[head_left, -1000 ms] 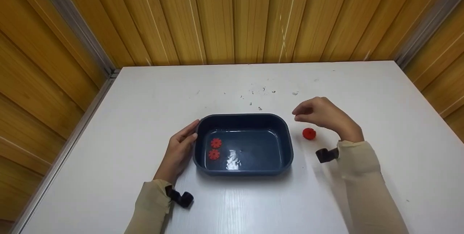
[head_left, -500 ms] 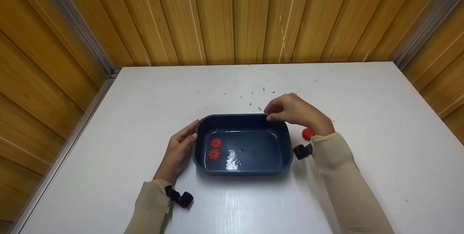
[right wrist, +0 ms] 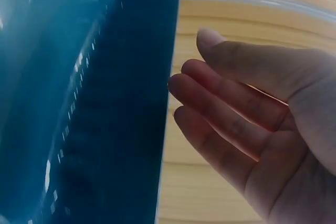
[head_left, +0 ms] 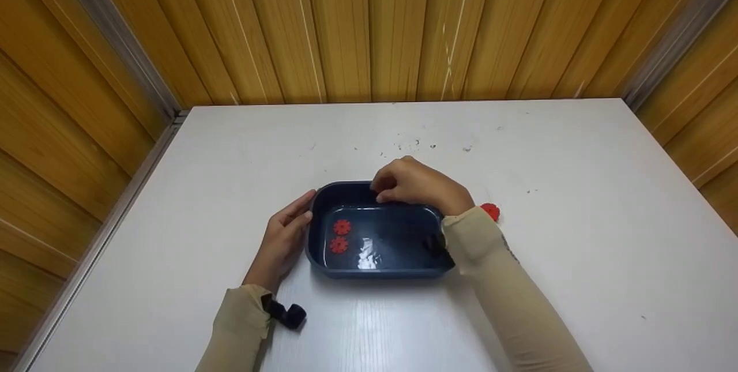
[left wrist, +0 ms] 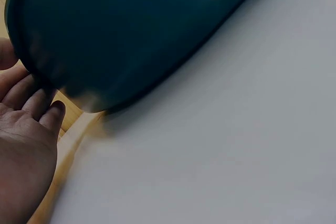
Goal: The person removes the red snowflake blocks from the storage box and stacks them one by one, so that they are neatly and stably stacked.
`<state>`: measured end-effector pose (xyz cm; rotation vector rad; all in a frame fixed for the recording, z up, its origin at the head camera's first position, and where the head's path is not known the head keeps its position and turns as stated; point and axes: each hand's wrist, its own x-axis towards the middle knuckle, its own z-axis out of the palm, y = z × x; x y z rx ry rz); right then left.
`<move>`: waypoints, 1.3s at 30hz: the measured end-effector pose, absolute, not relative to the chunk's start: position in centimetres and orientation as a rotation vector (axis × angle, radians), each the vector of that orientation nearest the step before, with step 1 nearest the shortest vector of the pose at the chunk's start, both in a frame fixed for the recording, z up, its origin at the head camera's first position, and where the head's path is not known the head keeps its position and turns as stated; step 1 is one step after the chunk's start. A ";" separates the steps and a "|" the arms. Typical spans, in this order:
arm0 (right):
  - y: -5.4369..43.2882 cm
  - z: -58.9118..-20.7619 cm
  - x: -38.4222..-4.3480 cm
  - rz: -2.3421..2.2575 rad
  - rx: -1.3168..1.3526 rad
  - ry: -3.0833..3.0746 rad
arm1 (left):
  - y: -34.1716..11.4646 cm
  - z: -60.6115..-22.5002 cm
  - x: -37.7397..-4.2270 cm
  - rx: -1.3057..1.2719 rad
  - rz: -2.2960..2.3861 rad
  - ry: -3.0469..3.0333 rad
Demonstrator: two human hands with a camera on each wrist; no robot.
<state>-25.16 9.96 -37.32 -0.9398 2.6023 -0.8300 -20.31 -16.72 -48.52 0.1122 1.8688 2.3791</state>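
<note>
A dark blue rectangular tub point(head_left: 377, 274) stands on the white table. My left hand point(head_left: 284, 237) rests against its left end, fingers along the outer wall and thumb at the rim. In the left wrist view the fingertips touch the tub's wall point(left wrist: 121, 40). Two red toothed discs point(head_left: 342, 227) lie on the tub floor at the left, one in front of the other. My right hand point(head_left: 416, 183) is over the tub's back side, thumb apart from the loosely bent fingers. The right wrist view shows nothing between those fingers point(right wrist: 226, 121).
Another red toothed disc point(head_left: 491, 211) lies on the table right of the tub, partly hidden by the right sleeve point(head_left: 475, 239). Small dark marks point(head_left: 418, 142) dot the white table point(head_left: 259, 153) behind the tub. Yellow plank-like walls point(head_left: 398, 32) enclose its back and sides.
My right hand has moved left from beside the tub to over its back side, its sleeve now partly covering the outside disc. My left hand and the two discs inside stay put.
</note>
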 end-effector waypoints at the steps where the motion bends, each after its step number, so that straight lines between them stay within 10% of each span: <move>1: 9.5 -37.5 -25.2 -0.829 -0.947 2.593 | -16.7 -48.5 -20.3 0.114 2.385 1.860; 39: 2.1 -41.9 -25.0 -0.516 -0.948 2.534 | -16.8 -48.3 -20.0 0.134 2.420 1.805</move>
